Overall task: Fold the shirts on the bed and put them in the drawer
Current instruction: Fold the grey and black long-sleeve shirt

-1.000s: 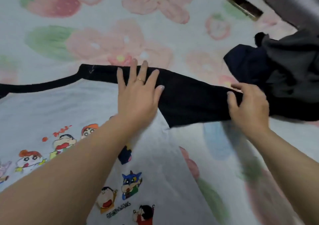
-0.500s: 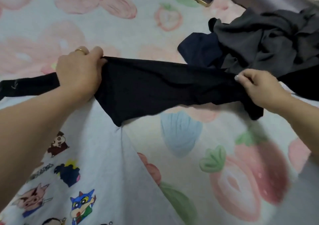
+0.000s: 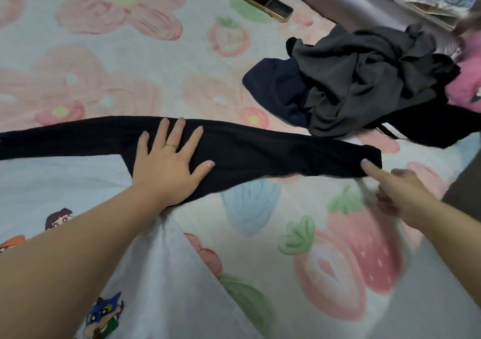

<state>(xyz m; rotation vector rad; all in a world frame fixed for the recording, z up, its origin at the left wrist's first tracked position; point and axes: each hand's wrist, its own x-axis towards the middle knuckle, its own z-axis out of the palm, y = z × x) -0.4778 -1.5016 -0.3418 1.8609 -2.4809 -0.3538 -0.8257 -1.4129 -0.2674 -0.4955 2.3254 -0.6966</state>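
Step in hand: laying out the first shirt (image 3: 156,273) for folding, no fold made yet. It lies face up at near left on the bed (image 3: 130,52). The drawer is not in view.

- Left hand (image 3: 169,164): flat, fingers spread, pressing the black sleeve (image 3: 286,151) down near its shoulder seam.
- Right hand (image 3: 398,190): forefinger straight on the cuff end, other fingers curled and blurred. Whether it pinches the cuff I cannot tell.
- Sleeve runs rightward, nearly smooth.

Next move, as I judge it: hold the shoulder pinned and bring the cuff back across the body.

Materials: pale soft knit body with cartoon prints, and matte black sleeves that are limp and likely to slide. The bedsheet is printed with flowers and strawberries. A crumpled heap of dark clothes (image 3: 364,78) lies at far right, probably next.
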